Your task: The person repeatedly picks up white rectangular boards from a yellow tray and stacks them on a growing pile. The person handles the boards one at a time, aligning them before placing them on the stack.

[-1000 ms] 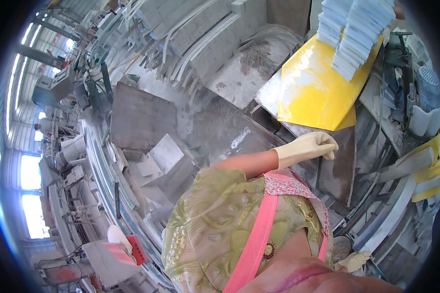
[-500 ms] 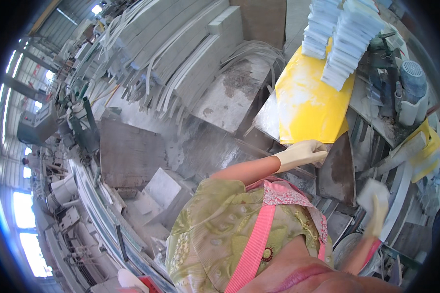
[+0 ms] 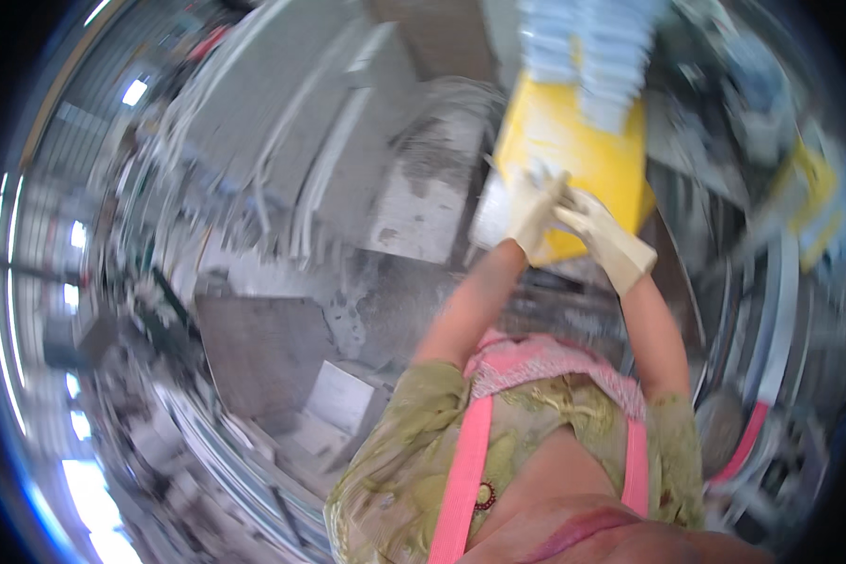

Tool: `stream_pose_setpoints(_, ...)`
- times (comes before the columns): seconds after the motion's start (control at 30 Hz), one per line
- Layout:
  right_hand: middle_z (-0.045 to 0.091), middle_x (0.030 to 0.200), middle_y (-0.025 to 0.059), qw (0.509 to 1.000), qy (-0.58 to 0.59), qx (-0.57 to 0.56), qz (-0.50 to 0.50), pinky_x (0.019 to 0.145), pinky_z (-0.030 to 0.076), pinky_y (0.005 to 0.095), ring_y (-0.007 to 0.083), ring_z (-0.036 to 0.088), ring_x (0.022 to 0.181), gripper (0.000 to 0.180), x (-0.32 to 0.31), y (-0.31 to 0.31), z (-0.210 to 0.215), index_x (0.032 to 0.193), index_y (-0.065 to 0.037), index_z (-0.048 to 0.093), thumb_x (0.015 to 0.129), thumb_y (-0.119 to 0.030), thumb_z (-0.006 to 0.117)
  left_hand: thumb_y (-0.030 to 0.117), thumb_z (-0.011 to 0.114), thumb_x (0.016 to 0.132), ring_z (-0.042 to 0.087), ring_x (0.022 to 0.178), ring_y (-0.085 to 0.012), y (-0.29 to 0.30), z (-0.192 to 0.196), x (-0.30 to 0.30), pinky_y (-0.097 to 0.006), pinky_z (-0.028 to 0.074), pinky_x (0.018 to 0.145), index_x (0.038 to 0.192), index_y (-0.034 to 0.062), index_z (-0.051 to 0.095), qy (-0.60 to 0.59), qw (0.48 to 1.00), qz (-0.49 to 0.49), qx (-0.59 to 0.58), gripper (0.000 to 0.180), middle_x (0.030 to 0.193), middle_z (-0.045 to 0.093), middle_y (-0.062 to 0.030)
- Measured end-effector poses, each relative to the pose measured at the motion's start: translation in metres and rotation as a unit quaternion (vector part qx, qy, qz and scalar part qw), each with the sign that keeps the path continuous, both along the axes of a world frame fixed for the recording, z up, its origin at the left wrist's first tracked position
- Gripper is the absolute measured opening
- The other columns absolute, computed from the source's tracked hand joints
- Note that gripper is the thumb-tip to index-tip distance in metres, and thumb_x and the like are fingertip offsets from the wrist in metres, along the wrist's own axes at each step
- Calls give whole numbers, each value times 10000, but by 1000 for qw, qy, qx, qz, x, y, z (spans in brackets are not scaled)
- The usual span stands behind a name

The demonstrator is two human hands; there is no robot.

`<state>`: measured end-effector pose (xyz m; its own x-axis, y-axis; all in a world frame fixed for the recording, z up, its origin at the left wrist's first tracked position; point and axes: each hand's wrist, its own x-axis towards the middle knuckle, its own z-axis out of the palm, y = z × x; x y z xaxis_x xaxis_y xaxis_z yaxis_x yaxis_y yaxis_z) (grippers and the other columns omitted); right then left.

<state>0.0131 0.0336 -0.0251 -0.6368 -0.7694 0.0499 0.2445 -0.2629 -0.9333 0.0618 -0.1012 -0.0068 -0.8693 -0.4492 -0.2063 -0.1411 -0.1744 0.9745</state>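
Our gloved hands meet at the yellow board.
Left hand (image 3: 533,209) and right hand (image 3: 600,233) touch there (image 3: 573,141); with the blur, we cannot tell the grip.

Cream gloves on both hands (image 3: 573,226), green floral top, pink apron straps.

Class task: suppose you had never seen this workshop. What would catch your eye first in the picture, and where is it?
The bright yellow board at the upper right stands out first. Both hands, in pale gloves, meet at its lower edge: left hand, right hand. Grey stone slabs lie blurred to the left.
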Motion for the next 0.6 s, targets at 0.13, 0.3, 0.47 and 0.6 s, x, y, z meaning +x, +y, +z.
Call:
stream_pose_setpoints(0.13, 643, 1355, 139, 923, 257, 267, -106, 1099, 451, 349, 192, 578, 1292, 480, 24, 114, 1, 1373, 19, 603, 1003, -283, 654, 337, 666, 962, 652, 899, -192, 17, -17, 6, -347, 532, 776, 1340, 22, 535, -43, 909, -53, -411, 510, 1104, 659, -109)
stream_pose_setpoints(0.3, 677, 1339, 125, 808, 169, 382, -416, 1059, 461, 340, 199, 613, 1247, 373, 69, 370, 4, 1283, -51, 687, 1010, -299, 625, 277, 593, 990, 685, 895, -249, 19, -16, 3, -350, 580, 721, 1441, -32, 456, -59, 949, -108, -291, 564, 1169, 650, -176)
stream_pose_setpoints(0.47, 499, 1528, 174, 448, 320, 696, -460, 1196, 343, 409, 320, 453, 1437, 582, 158, 572, 3, 1497, -89, 486, 940, -168, 635, 328, 590, 977, 697, 1045, -302, -11, -1, -7, -434, 608, 891, 1277, -42, 568, -177, 973, -109, -104, 476, 1178, 647, -192)
stream_pose_setpoints(0.6, 356, 1625, 164, 405, 310, 798, -321, 1249, 258, 438, 318, 329, 1509, 730, 135, 605, -33, 1578, -82, 330, 915, -127, 634, 337, 569, 990, 679, 1042, -291, -27, -29, -23, -399, 579, 861, 1319, -53, 548, -127, 974, -113, -148, 510, 1191, 654, -195)
